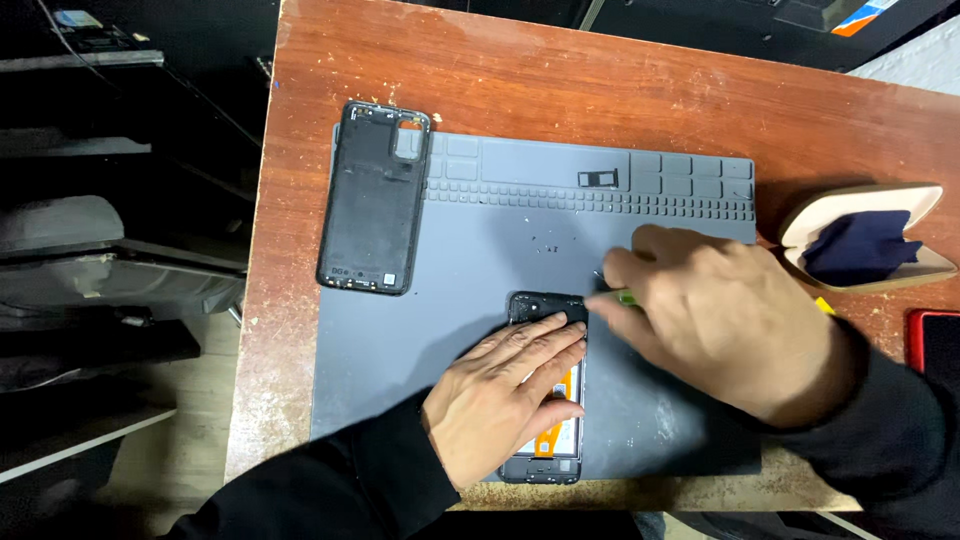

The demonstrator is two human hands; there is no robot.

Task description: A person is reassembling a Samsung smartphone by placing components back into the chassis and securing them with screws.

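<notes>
One cam only, head-worn, looking steeply down at a brown table [560,80] from above the near edge. Fairly close: grey mat [480,260] fills the mid frame, both hands enter from the bottom, left hand [510,395] and right hand [715,320] near centre. Left side shows floor and dark shelving, prob. a bench, too dim to tell. No 2nd view, so no overlap.

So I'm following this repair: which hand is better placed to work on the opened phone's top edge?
The right hand: it holds a green-handled tool at the top of the opened phone, while the left hand lies flat on it.
</notes>
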